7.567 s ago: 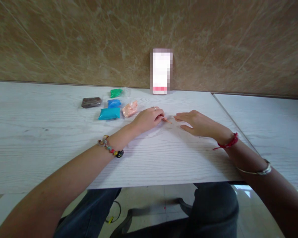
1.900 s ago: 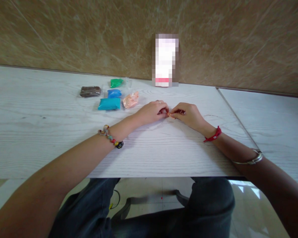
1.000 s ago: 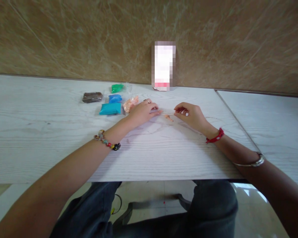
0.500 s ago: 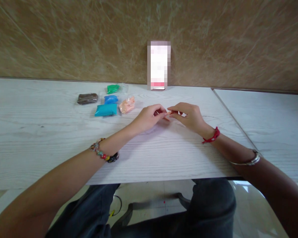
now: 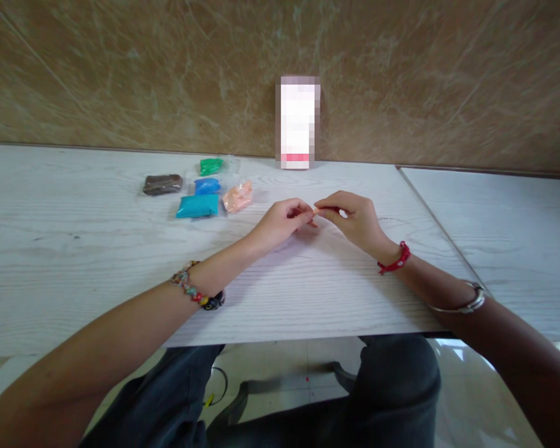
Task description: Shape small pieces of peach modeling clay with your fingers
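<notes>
Above the white wood-grain table (image 5: 280, 292), my left hand (image 5: 285, 219) and my right hand (image 5: 352, 216) meet at their fingertips. Between them is a tiny bit of peach-coloured clay (image 5: 315, 211), mostly hidden by the fingers. Both hands are closed in a pinch on it, thumb against forefinger. Left of my left hand lies a clear packet of peach clay (image 5: 238, 196), crumpled and loose. Beside that packet are a teal packet (image 5: 197, 206), a blue packet (image 5: 207, 186), a green packet (image 5: 211, 166) and a brown packet (image 5: 163, 184).
A phone (image 5: 298, 124) with a blurred-out screen leans upright against the brown marbled wall (image 5: 121, 74) behind the table. A seam (image 5: 438, 218) crosses the tabletop on the right. My legs are below the table's front edge.
The right fingers have closed in a tighter pinch against the left fingertips, and less of the peach clay shows. The whole view has shifted slightly; the packets lie as before.
</notes>
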